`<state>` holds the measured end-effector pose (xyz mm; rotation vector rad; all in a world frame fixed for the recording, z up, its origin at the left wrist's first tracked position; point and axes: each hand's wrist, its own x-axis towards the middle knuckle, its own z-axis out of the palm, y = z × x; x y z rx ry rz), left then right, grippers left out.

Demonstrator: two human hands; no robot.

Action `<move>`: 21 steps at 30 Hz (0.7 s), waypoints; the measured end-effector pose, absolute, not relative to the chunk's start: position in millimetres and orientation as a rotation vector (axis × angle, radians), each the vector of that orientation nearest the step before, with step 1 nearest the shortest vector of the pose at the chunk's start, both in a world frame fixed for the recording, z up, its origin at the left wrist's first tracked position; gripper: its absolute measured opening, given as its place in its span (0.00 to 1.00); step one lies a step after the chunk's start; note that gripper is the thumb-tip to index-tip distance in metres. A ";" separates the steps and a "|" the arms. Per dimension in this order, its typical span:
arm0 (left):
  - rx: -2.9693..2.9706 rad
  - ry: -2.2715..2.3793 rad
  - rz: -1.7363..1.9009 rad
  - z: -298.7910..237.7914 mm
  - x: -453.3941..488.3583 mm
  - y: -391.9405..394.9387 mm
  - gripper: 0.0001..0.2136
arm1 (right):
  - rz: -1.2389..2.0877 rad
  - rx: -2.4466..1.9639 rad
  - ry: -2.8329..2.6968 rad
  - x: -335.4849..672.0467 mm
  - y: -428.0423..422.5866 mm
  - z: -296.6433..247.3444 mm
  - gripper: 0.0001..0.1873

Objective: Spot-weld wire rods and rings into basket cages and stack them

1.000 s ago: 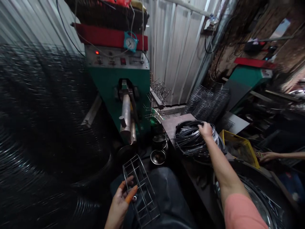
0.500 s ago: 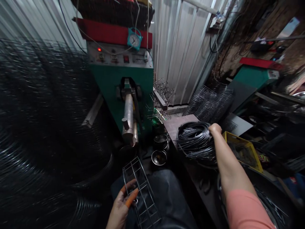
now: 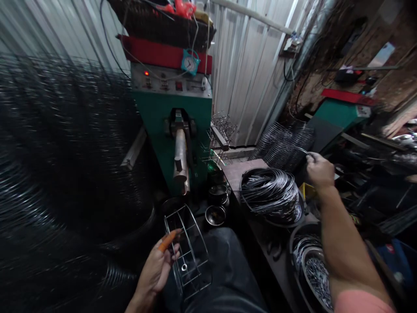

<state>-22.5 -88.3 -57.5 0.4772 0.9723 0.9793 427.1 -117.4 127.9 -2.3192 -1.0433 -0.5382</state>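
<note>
My left hand [image 3: 158,265], with an orange cover on one fingertip, grips a small wire-grid basket frame [image 3: 189,250] over my lap. My right hand [image 3: 319,169] is raised to the right of a pile of dark wire rings [image 3: 270,193] on the bench. Its fingers are pinched on a thin wire ring [image 3: 301,150] lifted clear of the pile. A green and red welding machine [image 3: 172,113] with a metal arm [image 3: 180,152] stands straight ahead.
A large stack of dark wire mesh [image 3: 58,165] fills the left. Two metal bowls [image 3: 216,204] sit below the machine. A round tub of wire pieces [image 3: 309,261] lies at lower right. More ring stacks [image 3: 283,141] lean against the corrugated wall.
My right hand has left the ring pile and moved up and right with a thin ring pinched in it. My left hand has turned the wire frame slightly. The other person's hand is gone.
</note>
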 end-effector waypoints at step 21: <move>0.231 0.807 1.204 -30.1 -32.3 -45.1 0.09 | 0.656 -1.529 -1.848 217.0 -118.7 13.5 0.16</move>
